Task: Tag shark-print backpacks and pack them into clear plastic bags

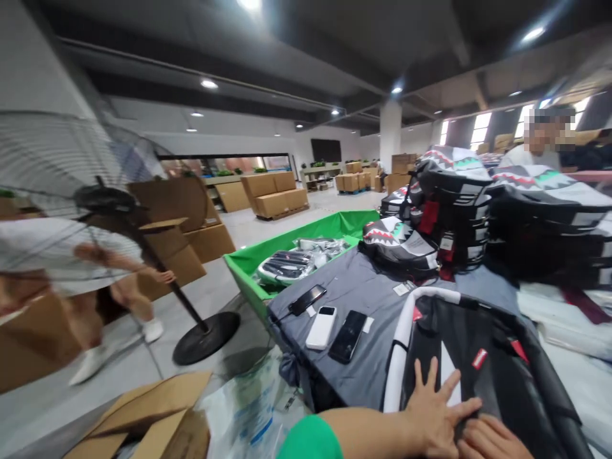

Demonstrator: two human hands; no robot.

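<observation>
A black backpack (507,382) with white edging and small red tags lies flat on the grey-covered table. My left hand (433,401) rests on its panel, fingers spread, over a white stripe. Right beside it, my right hand (492,438) is closed on the same panel, cut off by the lower edge of the view. What its curled fingers hold, if anything, is hidden. Left of the backpack lie a white phone-like device (320,328), a black phone (348,336) and another dark phone (307,299).
Stacked shark-print backpacks (454,204) stand behind the table (291,319). A green bin (248,268) holds plastic-wrapped bags. To the left, a person grips the pole of a floor fan (184,296). An opened carton (157,414) sits low in front. Another person stands at the far right.
</observation>
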